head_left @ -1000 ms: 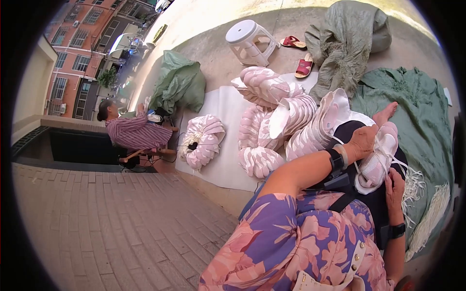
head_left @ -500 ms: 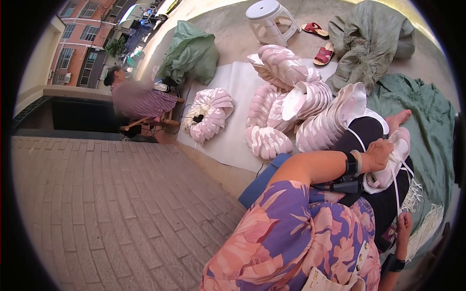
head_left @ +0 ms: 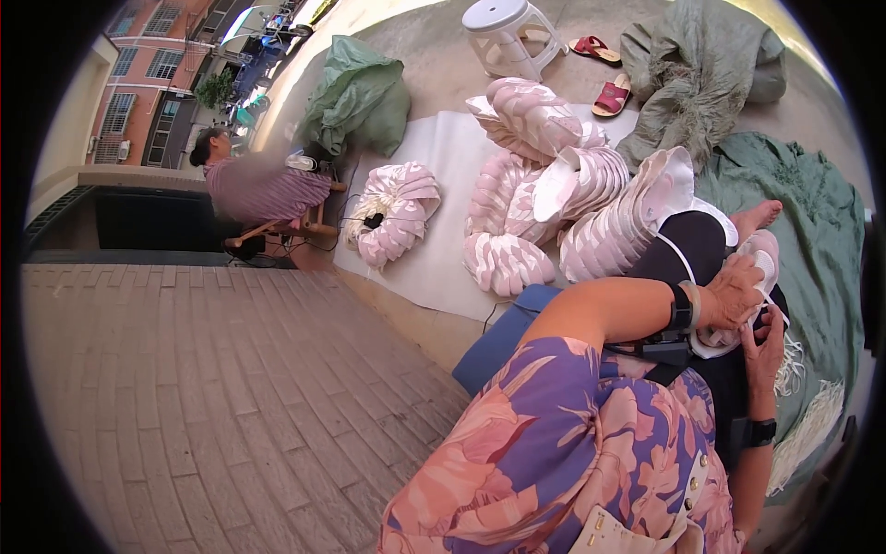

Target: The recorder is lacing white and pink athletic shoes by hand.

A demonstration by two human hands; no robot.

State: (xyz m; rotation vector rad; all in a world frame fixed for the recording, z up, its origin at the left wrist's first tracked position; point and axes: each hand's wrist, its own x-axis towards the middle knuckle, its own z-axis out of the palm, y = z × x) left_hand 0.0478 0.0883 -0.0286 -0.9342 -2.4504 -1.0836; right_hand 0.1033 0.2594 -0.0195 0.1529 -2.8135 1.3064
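Left hand (head_left: 734,294) and right hand (head_left: 766,346) both grip one white-pink slipper upper (head_left: 759,277); many finished stacks (head_left: 591,198) piled beyond the hands, white cords (head_left: 803,406) beside them unused.

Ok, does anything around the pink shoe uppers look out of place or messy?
Mostly tidy. The pink uppers sit in neat nested stacks on the white sheet. Only the two red sandals lie apart and angled differently near the white stool.
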